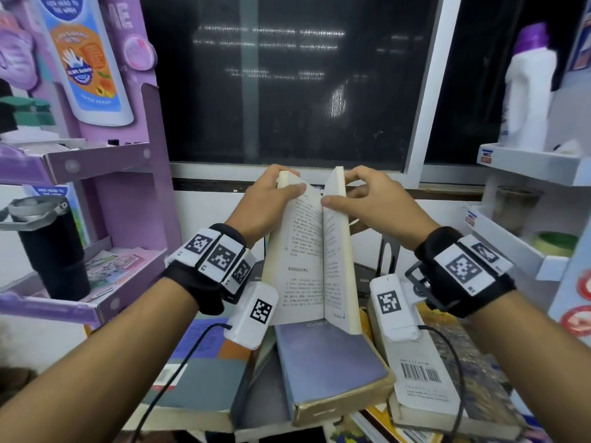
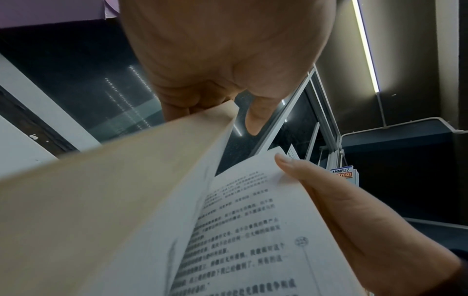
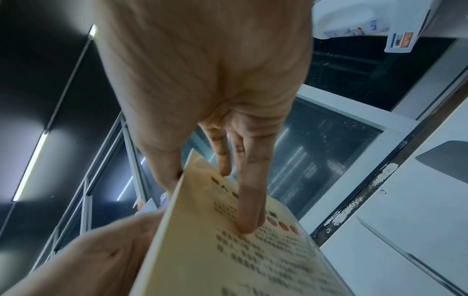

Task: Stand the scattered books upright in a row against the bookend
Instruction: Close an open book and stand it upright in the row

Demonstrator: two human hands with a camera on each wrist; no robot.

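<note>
1. Hands were both clamped on one open book (image 1: pixel 308 251), which was raised above the worktop (image 1: pixel 256 407) at the middle of the scene.
2. The left hand (image 1: pixel 265 203) gripped the left half near its top, thumb across the printed page and fingers curled behind the block of pages.
3. The right hand (image 1: pixel 374 203) pinched the right half at about 1 o'clock from the spine, thumb on the inner page; in the right wrist view its fingers (image 3: pixel 249 200) lay flat against the yellowish cover.
4. The book stood roughly upright, spread in a narrow V, with its lower edge just above a purple-grey book (image 1: pixel 329 362).
5. That purple-grey book lay flat at 6 o'clock.
6. A white-backed book with a barcode (image 1: pixel 419 388) lay flat at 4 o'clock.
7. A grey and orange book (image 1: pixel 204 378) lay flat at 8 o'clock.
8. A purple display shelf (image 1: pixel 96 161) stood at 9 o'clock, with a black tumbler (image 1: pixel 51 251) on its lower tier.
9. A white shelf (image 1: pixel 537 164) at 3 o'clock carried a white bottle with a purple cap (image 1: pixel 527 91).
10. A dark window (image 1: pixel 287 78) filled 12 o'clock.
</note>
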